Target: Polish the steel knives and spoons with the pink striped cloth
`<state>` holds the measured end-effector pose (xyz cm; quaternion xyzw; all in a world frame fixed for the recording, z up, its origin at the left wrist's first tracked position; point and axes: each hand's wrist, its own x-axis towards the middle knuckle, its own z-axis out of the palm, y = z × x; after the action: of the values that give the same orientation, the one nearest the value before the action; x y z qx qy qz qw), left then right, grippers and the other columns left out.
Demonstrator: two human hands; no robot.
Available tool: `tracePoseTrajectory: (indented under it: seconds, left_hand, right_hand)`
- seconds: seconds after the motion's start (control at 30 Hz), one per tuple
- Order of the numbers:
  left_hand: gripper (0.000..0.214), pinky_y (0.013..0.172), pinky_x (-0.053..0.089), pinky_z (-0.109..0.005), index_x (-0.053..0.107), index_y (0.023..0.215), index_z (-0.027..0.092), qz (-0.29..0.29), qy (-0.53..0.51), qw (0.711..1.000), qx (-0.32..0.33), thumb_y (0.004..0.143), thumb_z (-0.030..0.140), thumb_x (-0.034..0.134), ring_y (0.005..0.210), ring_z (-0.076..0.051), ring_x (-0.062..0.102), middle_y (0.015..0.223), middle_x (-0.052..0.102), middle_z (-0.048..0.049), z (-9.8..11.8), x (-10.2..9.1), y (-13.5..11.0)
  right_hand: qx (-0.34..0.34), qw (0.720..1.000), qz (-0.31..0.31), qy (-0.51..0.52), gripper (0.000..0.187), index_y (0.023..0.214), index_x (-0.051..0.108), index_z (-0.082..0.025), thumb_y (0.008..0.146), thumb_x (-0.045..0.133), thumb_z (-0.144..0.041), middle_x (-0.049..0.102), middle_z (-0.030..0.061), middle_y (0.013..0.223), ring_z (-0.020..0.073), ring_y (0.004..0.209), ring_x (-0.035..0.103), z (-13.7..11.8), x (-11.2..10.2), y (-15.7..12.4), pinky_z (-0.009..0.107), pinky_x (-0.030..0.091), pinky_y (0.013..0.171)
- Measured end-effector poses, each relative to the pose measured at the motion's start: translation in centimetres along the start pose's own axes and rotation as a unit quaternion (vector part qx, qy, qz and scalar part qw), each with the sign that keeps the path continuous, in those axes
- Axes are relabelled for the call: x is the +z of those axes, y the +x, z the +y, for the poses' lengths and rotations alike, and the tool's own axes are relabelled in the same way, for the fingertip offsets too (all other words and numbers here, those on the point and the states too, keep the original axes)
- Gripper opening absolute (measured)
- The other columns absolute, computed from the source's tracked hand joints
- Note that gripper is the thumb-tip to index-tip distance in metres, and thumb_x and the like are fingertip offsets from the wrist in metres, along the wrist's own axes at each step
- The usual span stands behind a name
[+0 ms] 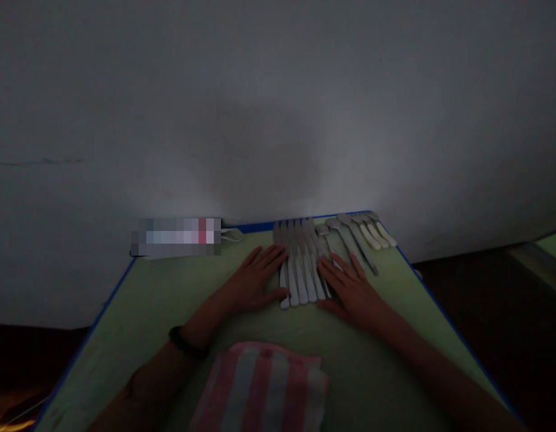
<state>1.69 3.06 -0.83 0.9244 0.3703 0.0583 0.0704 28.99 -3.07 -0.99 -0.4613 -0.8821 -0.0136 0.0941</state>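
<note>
Several metal table knives (300, 264) lie side by side in a row on the light green table, their handles toward me. My left hand (263, 279) rests flat with fingers stretched out, its fingertips and thumb touching the leftmost knife. On the other side, my right hand (347, 288) lies with its fingers spread, touching the right edge of the row. Just beyond the right fingers are metal spoons (349, 231), slanting on the tabletop. Several pieces of cutlery with cream handles (377, 235) lie farther right; their heads are dim.
A folded pink and white striped cloth (264, 384) lies at the front of the table (161, 300). A blurred-out box-like item (176, 237) sits at the back left, with a pale loop (233, 234) beside it. The wall (269, 120) stands directly behind the blue table edge.
</note>
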Motion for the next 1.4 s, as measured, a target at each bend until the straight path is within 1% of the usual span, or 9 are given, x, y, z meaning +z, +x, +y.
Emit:
tracePoseTrajectory:
  seconds: [0.2,0.4,0.57,0.77,1.03,1.13,1.23,1.33,1.4]
  left_hand:
    - [0.088,0.112,0.005,-0.049,0.018,0.145,0.022,-0.013,0.000,1.000,0.020,0.077,0.074,0.039,0.139,-0.029,0.012,0.153,0.017,-0.0098,1.8,0.1,0.4]
    - [0.087,0.112,0.003,-0.051,0.018,0.145,0.023,-0.003,0.011,1.000,0.029,0.077,0.074,0.037,0.140,-0.031,0.005,0.153,0.015,-0.0089,2.4,0.2,1.0]
    - [0.097,0.112,0.003,-0.050,0.018,0.146,0.016,-0.004,0.011,0.999,0.051,0.074,0.078,0.034,0.140,-0.032,0.005,0.152,0.014,-0.0137,4.3,0.8,2.6]
    - [0.092,0.112,0.004,-0.050,0.018,0.145,0.015,0.006,0.013,1.000,0.028,0.077,0.076,0.030,0.140,-0.033,0.006,0.152,0.016,-0.0126,5.5,1.5,3.5]
    - [0.089,0.112,0.005,-0.050,0.018,0.145,0.017,0.015,0.001,1.000,0.021,0.078,0.074,0.032,0.140,-0.031,0.006,0.153,0.017,-0.0099,5.5,2.0,3.8]
    - [0.087,0.113,0.006,-0.049,0.018,0.145,0.016,0.017,-0.011,0.999,0.035,0.080,0.072,0.034,0.140,-0.029,0.006,0.153,0.016,-0.0108,5.4,1.4,3.8]
    - [0.080,0.114,0.006,-0.046,0.015,0.146,0.015,0.034,-0.011,0.998,0.046,0.085,0.064,0.034,0.140,-0.026,0.006,0.153,0.012,-0.0113,4.3,0.5,3.1]
    - [0.072,0.114,0.007,-0.046,0.016,0.145,0.011,0.068,0.011,0.997,-0.018,0.091,0.055,0.031,0.140,-0.025,0.005,0.153,0.013,-0.0143,2.2,0.3,2.0]
    - [0.066,0.113,0.009,-0.048,0.019,0.144,0.011,0.068,0.026,0.996,-0.057,0.093,0.051,0.027,0.140,-0.025,0.008,0.151,0.019,-0.0141,0.9,0.6,1.4]
  right_hand:
    - [0.007,1.000,-0.011,-0.020,0.053,0.137,0.037,-0.019,0.090,0.036,-0.045,0.035,0.0050,0.146,0.0280,0.138,0.020,0.9,-0.2,-0.9,0.057,0.005,0.112]
    - [-0.003,1.000,0.011,-0.010,0.059,0.135,0.040,-0.020,0.085,0.044,-0.052,0.032,0.0085,0.147,0.0293,0.138,0.017,1.9,-0.1,-1.2,0.057,0.008,0.110]
    - [0.007,1.000,0.019,-0.010,0.052,0.131,0.046,-0.022,0.087,0.043,-0.048,0.025,0.0085,0.150,0.0299,0.139,0.015,1.8,-0.3,-1.1,0.057,0.008,0.110]
    - [0.014,1.000,0.006,-0.007,0.050,0.132,0.044,-0.020,0.088,0.042,-0.043,0.021,0.0089,0.152,0.0311,0.139,0.013,1.4,-0.3,-1.1,0.057,0.011,0.110]
    - [0.024,1.000,-0.001,0.012,0.049,0.133,0.043,-0.021,0.087,0.044,-0.038,0.022,0.0089,0.151,0.0307,0.140,0.011,1.3,-0.4,-1.2,0.056,0.012,0.110]
    - [0.029,0.999,0.000,0.015,0.050,0.134,0.042,-0.021,0.087,0.044,-0.038,0.024,0.0094,0.150,0.0304,0.140,0.010,1.4,-0.6,-1.3,0.056,0.011,0.110]
    - [0.026,0.999,0.005,0.021,0.054,0.137,0.037,-0.019,0.088,0.042,-0.041,0.026,0.0115,0.149,0.0292,0.139,0.014,1.3,-0.7,-1.4,0.055,0.010,0.111]
    - [0.025,0.999,0.011,0.022,0.060,0.141,0.029,-0.016,0.089,0.037,-0.045,0.031,0.0125,0.147,0.0273,0.138,0.018,1.2,-0.5,-1.1,0.054,0.010,0.111]
    - [0.026,0.999,0.015,0.014,0.056,0.140,0.030,-0.017,0.091,0.034,-0.043,0.035,0.0102,0.145,0.0261,0.138,0.020,1.2,-0.2,-0.9,0.055,0.009,0.112]
